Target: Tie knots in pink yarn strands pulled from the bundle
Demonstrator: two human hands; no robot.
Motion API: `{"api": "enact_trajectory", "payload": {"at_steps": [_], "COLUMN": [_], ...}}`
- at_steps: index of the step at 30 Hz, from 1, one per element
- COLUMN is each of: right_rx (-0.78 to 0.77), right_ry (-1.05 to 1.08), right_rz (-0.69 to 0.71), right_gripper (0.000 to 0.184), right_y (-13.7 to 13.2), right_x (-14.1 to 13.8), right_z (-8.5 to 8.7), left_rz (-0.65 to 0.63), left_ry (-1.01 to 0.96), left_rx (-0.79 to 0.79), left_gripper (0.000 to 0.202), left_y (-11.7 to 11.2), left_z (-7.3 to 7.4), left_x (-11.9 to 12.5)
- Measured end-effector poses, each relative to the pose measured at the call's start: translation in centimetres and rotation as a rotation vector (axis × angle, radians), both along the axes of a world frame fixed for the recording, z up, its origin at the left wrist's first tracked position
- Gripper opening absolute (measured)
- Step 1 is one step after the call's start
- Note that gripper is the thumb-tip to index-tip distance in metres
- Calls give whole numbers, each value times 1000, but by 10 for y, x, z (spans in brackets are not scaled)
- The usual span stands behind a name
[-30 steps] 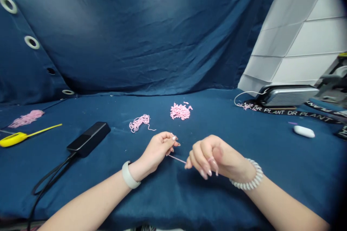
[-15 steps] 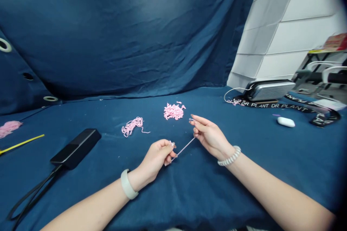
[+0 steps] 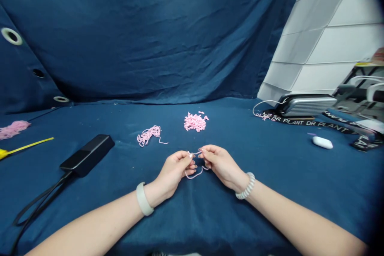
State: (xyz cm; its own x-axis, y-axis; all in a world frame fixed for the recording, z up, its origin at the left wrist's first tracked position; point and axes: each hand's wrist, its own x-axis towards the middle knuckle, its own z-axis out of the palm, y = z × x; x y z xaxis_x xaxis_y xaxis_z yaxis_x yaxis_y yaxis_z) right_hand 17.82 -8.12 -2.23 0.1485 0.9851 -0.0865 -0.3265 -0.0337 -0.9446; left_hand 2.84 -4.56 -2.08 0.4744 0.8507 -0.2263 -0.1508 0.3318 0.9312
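Observation:
Between my two hands runs a piece of pink yarn (image 3: 194, 176), its lower part sagging in a loose loop. My left hand (image 3: 177, 170) pinches it between thumb and fingers. Close by on the right, my right hand (image 3: 221, 164) pinches the same yarn, with a short stretch showing between the fingertips. Beyond the hands lies a heap of small pink yarn knots (image 3: 195, 122). A loose tangle of pink yarn (image 3: 149, 135) rests to its left, one end trailing out.
At left are a black box-shaped device (image 3: 88, 155) with a strap, a yellow strip (image 3: 31, 145) and a pink yarn bundle (image 3: 14, 129). At right lie a white earbud case (image 3: 322, 142), a lettered black lanyard (image 3: 312, 124) and a ribbed silver case (image 3: 309, 105). Blue cloth (image 3: 156, 48) hangs behind.
My right hand has come down and left, close to my left hand. The yarn, taut between them before, now hangs slack in a loop. The view has shifted slightly.

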Motion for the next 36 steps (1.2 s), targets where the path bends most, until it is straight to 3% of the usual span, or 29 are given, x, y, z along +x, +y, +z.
{"api": "enact_trajectory", "payload": {"at_steps": [3,6,12,15,19,26,36], "right_rx": [-23,-19,104,82,81,60,68], "right_ry": [56,92,52,76,-23,-211,-214], "right_rz": [-6,-41,-327,-362,-290,-128,96], "right_gripper": [23,37,40,40,41,23,32], "right_y": [0,3,20,25,22,17,-8], "right_x": [-5,-1,44,58,50,29,-5], "right_z": [-3,1,11,11,7,-2,8], "left_rz": [-13,-66,-151,-166,-160,-110,-17], "left_ry": [33,85,158,166,161,86,-87], "left_rx": [35,95,192,187,163,84,17], "left_gripper": [24,24,27,27,27,26,22], "left_y": [-3,-5,-6,-6,-6,-7,-6], "left_z": [0,0,-3,-3,-3,-1,-4], "left_x": [1,0,0,0,0,-1,-2]}}
